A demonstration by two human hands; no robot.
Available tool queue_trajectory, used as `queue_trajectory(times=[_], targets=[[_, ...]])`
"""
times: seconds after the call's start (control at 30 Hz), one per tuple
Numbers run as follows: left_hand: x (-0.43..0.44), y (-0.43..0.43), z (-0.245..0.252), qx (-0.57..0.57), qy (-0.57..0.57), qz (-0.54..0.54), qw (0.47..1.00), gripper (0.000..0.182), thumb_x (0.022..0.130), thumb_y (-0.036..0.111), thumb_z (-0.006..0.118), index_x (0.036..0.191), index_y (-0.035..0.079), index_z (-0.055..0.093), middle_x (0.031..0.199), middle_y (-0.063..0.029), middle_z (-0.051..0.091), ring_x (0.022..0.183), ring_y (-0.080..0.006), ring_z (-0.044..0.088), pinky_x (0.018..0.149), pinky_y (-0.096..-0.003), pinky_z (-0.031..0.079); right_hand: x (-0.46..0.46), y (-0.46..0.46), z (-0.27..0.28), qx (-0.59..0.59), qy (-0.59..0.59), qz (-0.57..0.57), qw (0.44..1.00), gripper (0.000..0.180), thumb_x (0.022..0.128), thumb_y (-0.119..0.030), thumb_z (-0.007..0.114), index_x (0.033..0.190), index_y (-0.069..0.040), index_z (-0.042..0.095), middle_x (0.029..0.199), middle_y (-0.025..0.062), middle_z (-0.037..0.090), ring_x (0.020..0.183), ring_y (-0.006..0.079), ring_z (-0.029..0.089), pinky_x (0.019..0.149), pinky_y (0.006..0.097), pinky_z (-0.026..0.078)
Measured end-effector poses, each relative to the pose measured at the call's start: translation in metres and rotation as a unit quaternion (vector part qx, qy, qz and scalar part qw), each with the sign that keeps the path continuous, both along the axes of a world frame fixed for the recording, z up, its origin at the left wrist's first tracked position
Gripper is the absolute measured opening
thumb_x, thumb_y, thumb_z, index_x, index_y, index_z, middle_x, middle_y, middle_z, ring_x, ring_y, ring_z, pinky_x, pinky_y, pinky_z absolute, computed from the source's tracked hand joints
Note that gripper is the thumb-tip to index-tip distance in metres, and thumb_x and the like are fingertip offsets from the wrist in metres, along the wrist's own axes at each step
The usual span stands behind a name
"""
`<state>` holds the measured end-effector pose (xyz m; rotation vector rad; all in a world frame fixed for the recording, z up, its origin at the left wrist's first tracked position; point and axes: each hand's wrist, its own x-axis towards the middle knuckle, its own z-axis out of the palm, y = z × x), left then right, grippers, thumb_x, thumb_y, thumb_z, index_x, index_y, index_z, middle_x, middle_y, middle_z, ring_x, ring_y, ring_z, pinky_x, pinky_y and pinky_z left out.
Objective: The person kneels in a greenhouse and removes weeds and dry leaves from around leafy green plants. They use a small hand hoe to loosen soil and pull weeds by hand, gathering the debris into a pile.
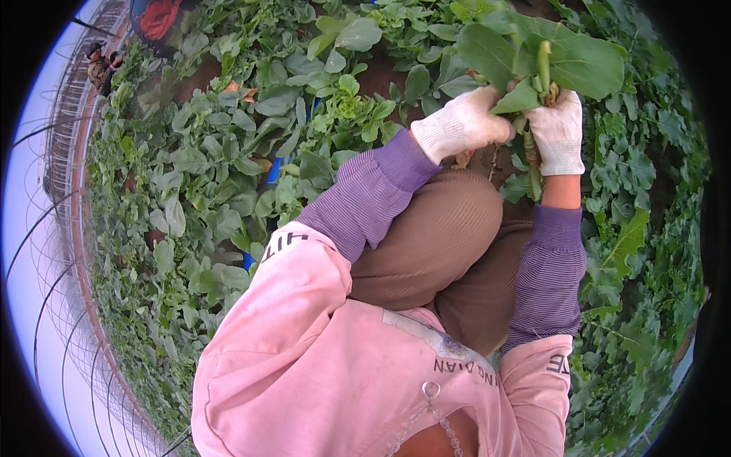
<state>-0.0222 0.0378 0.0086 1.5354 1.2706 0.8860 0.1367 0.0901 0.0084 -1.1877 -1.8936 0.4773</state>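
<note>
Both hands wear white knit gloves and meet at a leafy green plant (588, 60) in front of my knees. My right hand (557, 128) is closed around its stems, with broad leaves spreading above the fist and a thick stalk hanging below. Close beside it, my left hand (471, 120) has its fingers curled at the edge of a lower leaf; its fingertips are partly hidden, so whether it grips the leaf is unclear. Yellowed, withered bits cling to the stem base near my right hand. Something small and red shows just under my left hand.
Dense leafy crops (200, 154) grow all around, with jagged-leaved plants (628, 257) at the right. Blue pieces (277, 169) show between leaves. A red item (159, 18) lies at the top left. Another person (100, 68) is far off near hooped greenhouse frames (68, 137).
</note>
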Motion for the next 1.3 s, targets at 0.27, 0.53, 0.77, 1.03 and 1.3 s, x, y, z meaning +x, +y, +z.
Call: queue_trajectory(times=[0.27,0.53,0.77,1.03,1.3], targets=[[-0.002,-0.026,0.041,-0.083,-0.098,-0.008,0.992,0.036,0.082,0.026,0.057,0.103,-0.003,0.058,0.088,-0.0060,0.061,0.071,-0.0116,0.056,0.070,-0.0270,0.048,0.029,-0.002,0.028,-0.039,0.505,-0.182,0.843,0.032,0.074,-0.007,0.067,0.105,-0.005,0.056,0.096,0.0085,0.060,0.083,0.0201,0.060,0.070,0.0347,0.051],[0.029,0.009,0.031,-0.231,-0.376,-0.028,0.897,0.056,0.085,0.039,0.058,0.127,0.005,0.042,0.118,-0.0093,0.053,0.109,-0.0260,0.050,0.094,-0.0418,0.040,0.014,-0.019,0.021,-0.199,0.818,-0.014,0.539,0.036,0.080,-0.016,0.058,0.114,-0.009,0.050,0.101,0.0082,0.056,0.087,0.0236,0.059,0.072,0.0416,0.052],[0.048,0.030,0.041,0.072,-0.144,-0.021,0.987,0.052,0.072,0.012,0.072,0.118,0.002,0.051,0.112,-0.0086,0.058,0.098,-0.0182,0.057,0.085,-0.0326,0.046,-0.003,-0.049,0.038,-0.179,0.314,-0.191,0.913,0.035,0.077,-0.018,0.058,0.104,0.004,0.051,0.100,0.0239,0.058,0.097,0.0355,0.056,0.081,0.0380,0.046],[0.043,0.021,0.066,-0.113,-0.348,0.002,0.931,0.029,0.082,0.019,0.053,0.099,-0.004,0.058,0.091,-0.0112,0.062,0.079,-0.0194,0.061,0.074,-0.0322,0.049,0.053,-0.096,0.077,-0.040,0.008,-0.119,0.992,0.088,0.062,-0.043,0.069,0.133,-0.009,0.031,0.137,0.0261,0.022,0.120,0.0456,0.032,0.099,0.0478,0.033],[0.066,0.000,0.068,-0.036,-0.178,-0.264,0.947,0.055,0.086,0.042,0.054,0.125,0.002,0.047,0.123,-0.0090,0.051,0.112,-0.0194,0.048,0.096,-0.0320,0.037,0.057,-0.116,0.073,-0.266,0.403,-0.032,0.875,0.100,0.055,-0.031,0.075,0.136,0.004,0.026,0.119,0.0210,0.052,0.109,0.0282,0.052,0.095,0.0312,0.039]])
